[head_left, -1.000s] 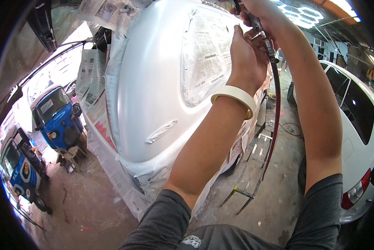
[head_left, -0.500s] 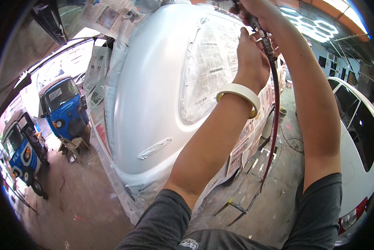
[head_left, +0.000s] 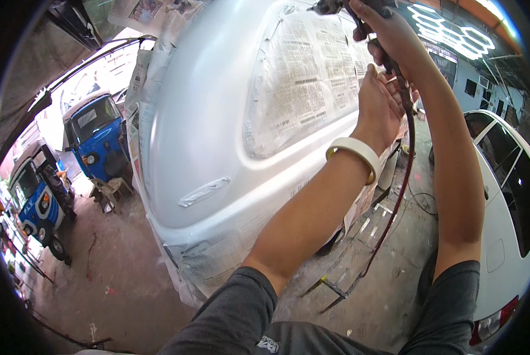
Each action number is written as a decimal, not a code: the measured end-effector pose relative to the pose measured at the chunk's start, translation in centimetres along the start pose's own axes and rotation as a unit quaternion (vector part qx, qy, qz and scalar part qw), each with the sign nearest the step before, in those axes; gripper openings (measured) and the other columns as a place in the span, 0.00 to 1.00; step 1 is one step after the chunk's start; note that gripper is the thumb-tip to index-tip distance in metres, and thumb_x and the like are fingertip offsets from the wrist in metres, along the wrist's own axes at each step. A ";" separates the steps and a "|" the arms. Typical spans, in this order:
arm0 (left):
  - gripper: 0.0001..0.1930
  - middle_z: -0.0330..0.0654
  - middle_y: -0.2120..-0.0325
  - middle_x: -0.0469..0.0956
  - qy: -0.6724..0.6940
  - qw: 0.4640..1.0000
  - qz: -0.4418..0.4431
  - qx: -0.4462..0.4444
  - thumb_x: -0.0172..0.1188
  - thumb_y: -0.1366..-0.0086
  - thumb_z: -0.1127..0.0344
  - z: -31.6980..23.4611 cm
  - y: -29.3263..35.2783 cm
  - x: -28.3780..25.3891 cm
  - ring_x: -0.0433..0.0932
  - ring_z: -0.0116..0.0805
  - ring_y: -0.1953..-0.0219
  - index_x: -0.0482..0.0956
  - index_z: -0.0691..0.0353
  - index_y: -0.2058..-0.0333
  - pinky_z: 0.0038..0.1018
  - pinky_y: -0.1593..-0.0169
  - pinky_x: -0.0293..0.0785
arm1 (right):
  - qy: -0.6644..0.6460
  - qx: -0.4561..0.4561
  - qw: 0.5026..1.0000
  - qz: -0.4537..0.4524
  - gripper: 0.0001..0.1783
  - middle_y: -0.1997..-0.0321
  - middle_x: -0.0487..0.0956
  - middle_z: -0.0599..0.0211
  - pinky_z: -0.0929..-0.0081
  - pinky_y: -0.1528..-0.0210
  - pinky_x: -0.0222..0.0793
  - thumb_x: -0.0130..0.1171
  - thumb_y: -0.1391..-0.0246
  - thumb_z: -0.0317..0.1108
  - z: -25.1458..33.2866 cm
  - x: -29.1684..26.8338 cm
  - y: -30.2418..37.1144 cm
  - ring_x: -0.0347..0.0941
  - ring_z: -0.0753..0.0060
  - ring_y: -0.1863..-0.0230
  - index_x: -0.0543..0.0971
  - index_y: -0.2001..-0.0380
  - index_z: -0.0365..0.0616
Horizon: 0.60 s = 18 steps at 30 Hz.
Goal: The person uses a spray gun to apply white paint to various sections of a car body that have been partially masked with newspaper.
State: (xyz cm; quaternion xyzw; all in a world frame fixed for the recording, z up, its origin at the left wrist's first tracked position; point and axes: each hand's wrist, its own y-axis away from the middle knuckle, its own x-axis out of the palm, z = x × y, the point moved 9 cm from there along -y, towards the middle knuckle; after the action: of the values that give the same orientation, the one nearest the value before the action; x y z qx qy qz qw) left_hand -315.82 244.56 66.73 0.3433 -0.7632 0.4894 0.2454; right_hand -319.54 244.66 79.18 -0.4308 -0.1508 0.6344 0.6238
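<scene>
My right hand (head_left: 386, 35) is closed around the grip of a dark spray gun (head_left: 330, 7), whose front points left over the upper vehicle panel. A dark red air hose (head_left: 408, 148) hangs from the gun's lower end. Just beneath it, my left hand (head_left: 378, 109) has its thumb and fingers apart, close behind the hose; whether it touches the hose is unclear. A roll of masking tape (head_left: 359, 151) circles my left wrist. Before me stands the pale silver-white vehicle body (head_left: 200, 118), its window covered with newspaper (head_left: 306, 83) and a small strip masked with tape (head_left: 204, 192).
At right is a parked white car (head_left: 495, 236). A low metal stand (head_left: 336, 287) rests on the floor beside the masked body. Blue three-wheeled vehicles (head_left: 102, 139) and a plastic chair (head_left: 111, 188) are at left. Hexagonal lights (head_left: 451, 32) hang overhead.
The view has shifted, and the body panel sits farther left and higher. The spray gun and both hands are lower and slightly right in the picture; more of the newspapered window shows.
</scene>
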 end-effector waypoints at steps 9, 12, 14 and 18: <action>0.22 0.40 0.55 0.77 0.072 0.995 0.056 -0.034 0.38 0.26 0.45 5.7 13.1 4.3 0.76 0.34 0.50 0.69 0.53 0.48 0.35 0.46 0.73 | -0.010 0.073 0.990 0.117 0.28 0.74 0.80 0.59 0.87 0.90 0.56 0.54 0.38 0.56 3.1 1.0 14.0 0.61 0.85 0.93 0.75 0.57 0.38; 0.31 0.42 0.54 0.77 0.067 0.987 0.134 -0.052 0.32 0.27 0.37 4.2 15.7 7.0 0.75 0.37 0.48 0.67 0.56 0.44 0.39 0.42 0.70 | -0.037 0.058 0.996 0.056 0.33 0.73 0.80 0.60 0.88 0.90 0.60 0.54 0.39 0.60 7.6 2.2 14.3 0.62 0.85 0.93 0.73 0.52 0.38; 0.36 0.45 0.53 0.77 0.039 0.979 0.197 -0.044 0.29 0.28 0.34 1.9 16.9 8.6 0.75 0.40 0.47 0.66 0.59 0.43 0.41 0.40 0.67 | -0.028 -0.019 0.999 0.042 0.33 0.72 0.79 0.62 0.89 0.90 0.60 0.54 0.40 0.62 11.2 3.9 13.4 0.63 0.87 0.91 0.72 0.50 0.40; 0.41 0.46 0.58 0.77 0.062 0.972 0.201 -0.108 0.25 0.30 0.29 -0.5 20.6 11.3 0.76 0.35 0.55 0.68 0.63 0.46 0.34 0.46 0.69 | 0.016 0.074 0.996 0.037 0.27 0.71 0.79 0.55 0.80 0.88 0.70 0.49 0.34 0.53 20.6 7.5 12.8 0.69 0.79 0.89 0.75 0.58 0.34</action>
State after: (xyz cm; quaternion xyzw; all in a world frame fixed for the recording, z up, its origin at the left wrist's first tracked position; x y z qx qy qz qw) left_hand -338.88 247.68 63.04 0.1231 -0.8481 0.4640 0.2242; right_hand -342.00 256.45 79.17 -0.3990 -0.0774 0.6593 0.6326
